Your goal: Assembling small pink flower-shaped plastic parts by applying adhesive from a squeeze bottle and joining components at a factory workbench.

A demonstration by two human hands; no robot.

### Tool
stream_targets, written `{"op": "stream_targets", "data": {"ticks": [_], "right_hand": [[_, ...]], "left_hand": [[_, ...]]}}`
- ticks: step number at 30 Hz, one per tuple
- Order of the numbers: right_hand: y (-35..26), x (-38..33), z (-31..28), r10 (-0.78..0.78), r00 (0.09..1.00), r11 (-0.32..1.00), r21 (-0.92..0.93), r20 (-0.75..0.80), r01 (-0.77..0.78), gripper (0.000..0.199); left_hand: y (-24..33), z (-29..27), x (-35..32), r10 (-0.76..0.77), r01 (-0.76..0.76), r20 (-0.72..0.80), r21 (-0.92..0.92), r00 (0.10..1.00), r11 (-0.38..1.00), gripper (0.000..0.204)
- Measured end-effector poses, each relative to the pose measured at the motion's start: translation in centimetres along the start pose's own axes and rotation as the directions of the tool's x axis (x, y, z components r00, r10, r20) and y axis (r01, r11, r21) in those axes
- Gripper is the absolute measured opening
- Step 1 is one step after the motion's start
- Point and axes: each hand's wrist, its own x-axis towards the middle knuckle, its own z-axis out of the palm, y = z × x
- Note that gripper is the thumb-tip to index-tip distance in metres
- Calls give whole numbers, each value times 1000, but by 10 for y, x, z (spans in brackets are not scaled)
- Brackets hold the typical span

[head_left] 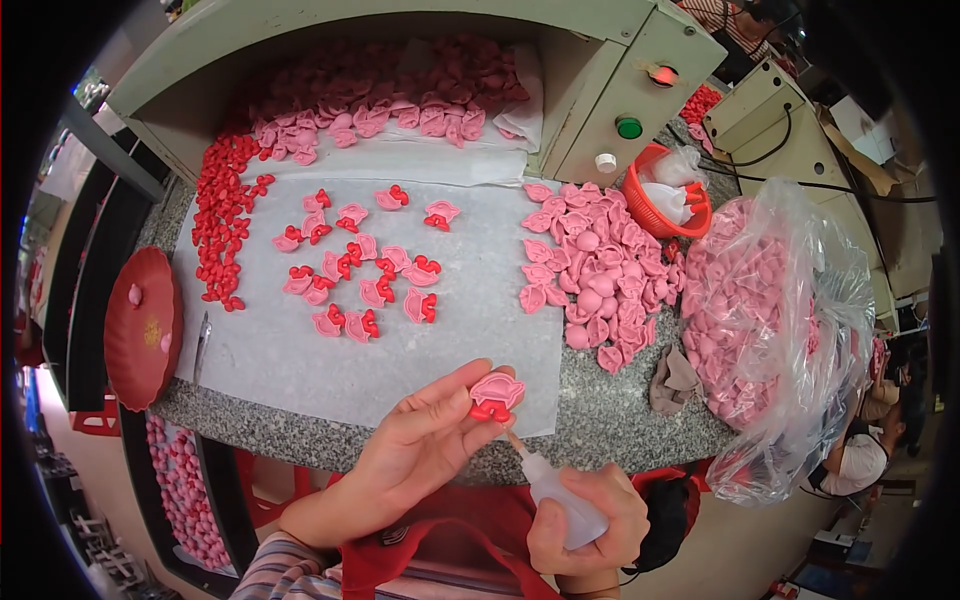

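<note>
Between the thumb and fingers of my left hand (pixel 425 425) is a small pink moulded piece (pixel 497 389) with a red bow-shaped part (pixel 490 411) against its lower edge. My right hand (pixel 600 515) is wrapped round a translucent white squeeze bottle (pixel 562 500). Its thin nozzle (pixel 514 440) points up close below the red part; whether it touches, I cannot tell. Beyond my hands, several pink pieces with red bows (pixel 372 292) lie on a white paper sheet (pixel 280 345). Loose red bows (pixel 220 220) are heaped along the sheet's left side.
Pink pieces (pixel 600 270) are piled on the right, beside a clear plastic bag (pixel 800 330) of more. An orange basket (pixel 655 205) stands behind. A green-grey machine (pixel 590 110) with a heaped opening spans the back. At left are tweezers (pixel 203 345) and a red dish (pixel 140 330).
</note>
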Motion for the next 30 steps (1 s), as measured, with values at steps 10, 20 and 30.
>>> {"op": "stream_targets", "data": {"ticks": [10, 20, 30], "right_hand": [[-2, 2, 0, 13, 999, 1000, 4, 41, -14, 25], [0, -1, -1, 0, 1000, 1000, -20, 21, 1, 23], [3, -2, 1, -4, 999, 1000, -4, 32, 4, 25]], "left_hand": [[-2, -2, -1, -13, 13, 14, 9, 1000, 1000, 37], [-2, 0, -1, -9, 9, -2, -7, 1000, 1000, 37], [-2, -2, -1, -9, 9, -1, -18, 1000, 1000, 37]]}}
